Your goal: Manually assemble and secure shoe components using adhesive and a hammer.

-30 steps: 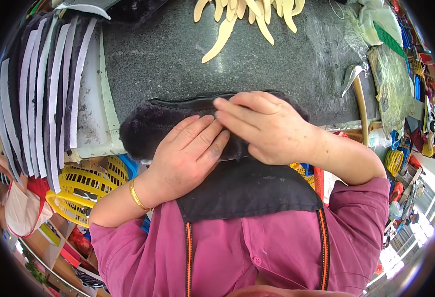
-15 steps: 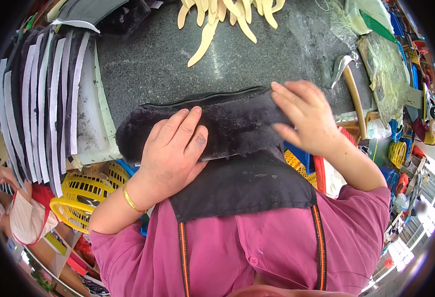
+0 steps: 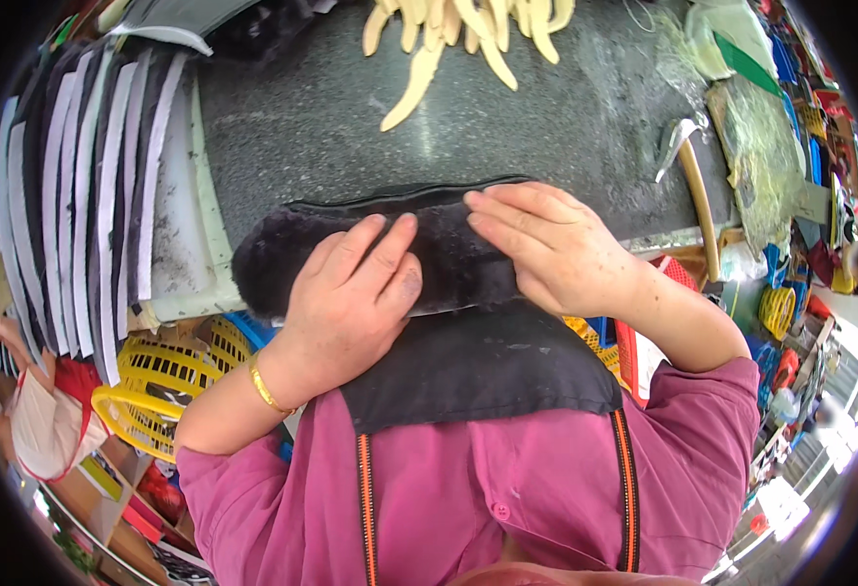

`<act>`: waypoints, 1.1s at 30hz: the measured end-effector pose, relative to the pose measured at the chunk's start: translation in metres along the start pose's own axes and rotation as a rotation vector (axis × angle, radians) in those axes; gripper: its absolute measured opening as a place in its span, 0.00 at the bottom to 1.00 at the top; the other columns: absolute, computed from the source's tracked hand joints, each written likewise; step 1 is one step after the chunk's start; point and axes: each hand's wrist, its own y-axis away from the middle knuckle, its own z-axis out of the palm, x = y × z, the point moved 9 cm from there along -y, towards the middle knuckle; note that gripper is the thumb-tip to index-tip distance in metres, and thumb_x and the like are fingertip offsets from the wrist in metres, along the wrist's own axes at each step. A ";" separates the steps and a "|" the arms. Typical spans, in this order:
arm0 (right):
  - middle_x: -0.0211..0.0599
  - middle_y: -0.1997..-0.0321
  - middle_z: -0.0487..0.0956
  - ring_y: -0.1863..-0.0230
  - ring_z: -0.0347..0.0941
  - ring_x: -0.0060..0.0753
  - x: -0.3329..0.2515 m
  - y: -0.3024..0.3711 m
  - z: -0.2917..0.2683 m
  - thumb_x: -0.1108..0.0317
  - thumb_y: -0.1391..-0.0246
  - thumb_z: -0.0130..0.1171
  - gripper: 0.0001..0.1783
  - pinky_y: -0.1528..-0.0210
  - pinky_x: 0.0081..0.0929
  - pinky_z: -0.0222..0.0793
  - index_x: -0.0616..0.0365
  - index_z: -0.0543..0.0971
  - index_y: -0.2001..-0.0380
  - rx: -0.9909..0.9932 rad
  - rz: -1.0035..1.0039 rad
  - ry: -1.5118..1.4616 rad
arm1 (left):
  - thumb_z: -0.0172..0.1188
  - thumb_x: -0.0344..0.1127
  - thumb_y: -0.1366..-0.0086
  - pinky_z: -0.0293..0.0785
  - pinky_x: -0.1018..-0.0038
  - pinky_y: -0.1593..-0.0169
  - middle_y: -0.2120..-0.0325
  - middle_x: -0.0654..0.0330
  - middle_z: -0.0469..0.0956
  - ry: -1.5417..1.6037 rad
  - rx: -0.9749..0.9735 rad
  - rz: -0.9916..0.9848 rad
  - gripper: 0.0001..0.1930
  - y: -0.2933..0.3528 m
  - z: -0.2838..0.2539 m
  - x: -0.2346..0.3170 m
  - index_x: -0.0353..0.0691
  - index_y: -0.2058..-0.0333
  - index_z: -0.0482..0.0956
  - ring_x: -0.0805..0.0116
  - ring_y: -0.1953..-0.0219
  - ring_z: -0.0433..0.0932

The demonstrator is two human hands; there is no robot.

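Note:
A long black plush fabric piece lies along the near edge of the dark stone-like worktop, with a smooth black strip along its far side. My left hand rests on the middle of the piece, its fingers extended and slightly apart. My right hand lies over its right part, fingers stretched side by side with the tips close to the far edge. The right thumb is mostly hidden. Neither hand visibly grips the fabric.
Cream curved strips are heaped at the far side of the worktop. Black-and-white strips stand stacked at left. A wooden-handled hammer lies at right. Yellow baskets stand below, and another person is at lower left.
My right hand has moved left along the plush piece, nearer my left hand, and its fingers now lie closer together. My left hand stays nearly in place.

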 end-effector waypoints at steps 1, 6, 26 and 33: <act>0.44 0.39 0.76 0.40 0.72 0.47 -0.001 -0.009 0.004 0.77 0.65 0.56 0.36 0.39 0.44 0.69 0.66 0.74 0.44 -0.007 -0.015 -0.051 | 0.63 0.32 0.48 0.77 0.62 0.50 0.52 0.52 0.79 0.019 0.039 0.009 0.13 0.002 -0.002 0.000 0.35 0.63 0.80 0.55 0.48 0.76; 0.44 0.44 0.77 0.45 0.71 0.45 -0.009 -0.034 0.027 0.74 0.64 0.57 0.39 0.42 0.41 0.69 0.65 0.72 0.40 -0.074 -0.078 -0.088 | 0.61 0.30 0.48 0.79 0.64 0.50 0.57 0.52 0.80 0.043 0.162 0.054 0.14 0.013 -0.003 0.002 0.33 0.62 0.82 0.56 0.52 0.79; 0.39 0.49 0.79 0.53 0.75 0.39 -0.209 -0.076 -0.132 0.64 0.49 0.63 0.28 0.53 0.37 0.73 0.49 0.76 0.42 0.166 -0.819 -0.639 | 0.56 0.24 0.38 0.72 0.60 0.44 0.51 0.50 0.81 -0.862 0.603 -0.529 0.19 0.131 -0.273 -0.112 0.34 0.47 0.78 0.49 0.49 0.79; 0.37 0.50 0.80 0.57 0.75 0.36 -0.195 -0.076 -0.136 0.65 0.46 0.61 0.21 0.58 0.32 0.72 0.52 0.79 0.48 0.174 -0.912 -0.730 | 0.55 0.31 0.32 0.68 0.60 0.39 0.46 0.45 0.76 -0.683 0.653 -0.488 0.20 0.132 -0.262 -0.150 0.35 0.41 0.73 0.48 0.43 0.74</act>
